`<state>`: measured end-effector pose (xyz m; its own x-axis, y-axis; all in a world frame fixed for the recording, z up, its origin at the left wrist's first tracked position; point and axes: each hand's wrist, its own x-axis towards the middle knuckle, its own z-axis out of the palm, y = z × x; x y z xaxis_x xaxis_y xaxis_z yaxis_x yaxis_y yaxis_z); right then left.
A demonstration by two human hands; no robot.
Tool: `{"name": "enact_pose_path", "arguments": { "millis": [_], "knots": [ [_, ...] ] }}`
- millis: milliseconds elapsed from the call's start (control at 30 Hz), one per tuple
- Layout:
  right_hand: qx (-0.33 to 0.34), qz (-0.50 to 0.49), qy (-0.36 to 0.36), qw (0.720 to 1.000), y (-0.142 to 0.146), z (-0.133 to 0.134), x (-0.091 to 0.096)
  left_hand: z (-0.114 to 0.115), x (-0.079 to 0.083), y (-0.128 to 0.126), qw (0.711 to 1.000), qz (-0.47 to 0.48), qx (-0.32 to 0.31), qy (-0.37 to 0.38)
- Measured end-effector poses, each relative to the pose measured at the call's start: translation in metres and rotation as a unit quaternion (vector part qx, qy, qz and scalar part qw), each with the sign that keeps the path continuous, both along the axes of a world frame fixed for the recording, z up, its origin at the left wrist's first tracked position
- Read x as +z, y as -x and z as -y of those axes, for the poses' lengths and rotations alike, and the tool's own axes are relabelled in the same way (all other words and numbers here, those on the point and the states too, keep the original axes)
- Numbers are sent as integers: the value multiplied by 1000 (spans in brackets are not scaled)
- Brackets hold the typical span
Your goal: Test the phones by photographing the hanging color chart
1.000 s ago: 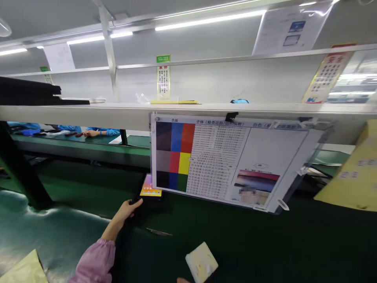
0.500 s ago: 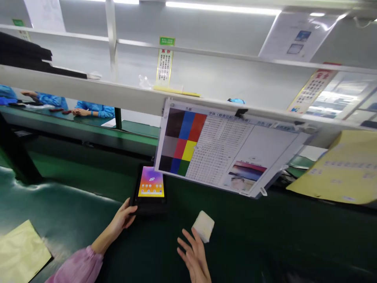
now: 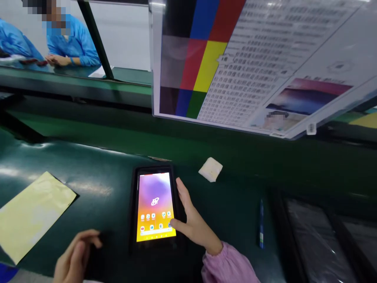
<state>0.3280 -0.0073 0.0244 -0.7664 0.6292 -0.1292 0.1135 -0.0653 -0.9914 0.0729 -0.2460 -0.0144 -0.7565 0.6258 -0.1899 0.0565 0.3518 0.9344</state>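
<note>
A tablet (image 3: 156,204) with a lit purple-to-yellow home screen lies face up on the dark green table, set in a thick black surround. My right hand (image 3: 193,220) is at its right side, the index finger along the edge and the thumb over the lower right corner of the screen, near an icon. The other right fingers are hidden. Left of the tablet and apart from it, my left hand (image 3: 77,255) is loosely bent, with nothing visible in it. A white pad (image 3: 211,169) rests beyond the tablet to the right.
Above hangs a chart (image 3: 226,74) with colour blocks and text. A yellow sheet (image 3: 35,214) lies at left, a blue pen (image 3: 261,226) at right. Black trays (image 3: 290,236) with film-covered contents stand at far right. Across the bench, people in blue sleeves (image 3: 84,43) sit working.
My view has tipped down and closer. My left hand has let go of the tablet and drawn back. My right hand has moved from near the white pad to the tablet's right edge.
</note>
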Motion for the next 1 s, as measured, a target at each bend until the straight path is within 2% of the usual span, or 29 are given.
{"name": "enact_pose_path", "arguments": {
  "millis": [33,100,133,200,333,400,467,533,700,867,1000],
  "knots": [
    [13,9,-2,1000,-1,0,2,-3,3,13,998,-57,-7,12],
    [24,32,-12,999,-3,-1,5,-18,11,35,980,-181,-79,31],
    [23,44,-20,999,-3,-1,5,-30,15,43,971,-209,-106,33],
    [20,65,-37,997,-4,0,6,-62,23,53,959,-243,-143,29],
    [15,99,-60,993,-2,1,7,-146,36,57,932,-297,-208,-13],
    [12,115,-66,991,-1,2,7,-182,37,55,920,-323,-219,-38],
    [11,123,-74,990,-1,2,7,-203,33,54,909,-347,-225,-53],
    [13,122,-81,989,-1,1,6,-210,27,54,898,-364,-242,-52],
    [-4,96,-52,994,-2,-2,3,-195,17,59,882,-380,-277,-31],
    [-32,106,-40,993,-1,-4,6,-194,20,55,881,-386,-274,-23],
    [-42,113,-48,992,2,-1,4,-195,26,39,881,-392,-265,-15]
  ]
}}
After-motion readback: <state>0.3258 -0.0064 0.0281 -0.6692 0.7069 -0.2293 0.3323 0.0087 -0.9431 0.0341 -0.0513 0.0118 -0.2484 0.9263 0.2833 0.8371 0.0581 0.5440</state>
